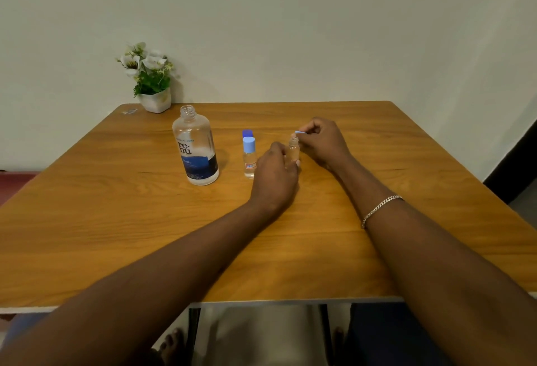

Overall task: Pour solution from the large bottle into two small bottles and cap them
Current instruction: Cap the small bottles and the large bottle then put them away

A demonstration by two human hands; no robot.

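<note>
The large clear bottle [196, 147] with a blue label stands uncapped on the wooden table [377, 139]. To its right stands a small clear bottle [250, 159] with a light blue cap on. A dark blue cap [247, 133] lies just behind it. My left hand [276, 173] grips a second small bottle [293, 149], upright and uncapped. My right hand [322, 141] pinches a light blue cap [300, 132] just above and to the right of that bottle's mouth.
A white pot of white flowers [151, 80] stands at the table's far left corner by the wall. A small clear object [129, 111] lies beside it. A chain bracelet [380, 208] is on my right wrist. The table's near edge runs below my forearms.
</note>
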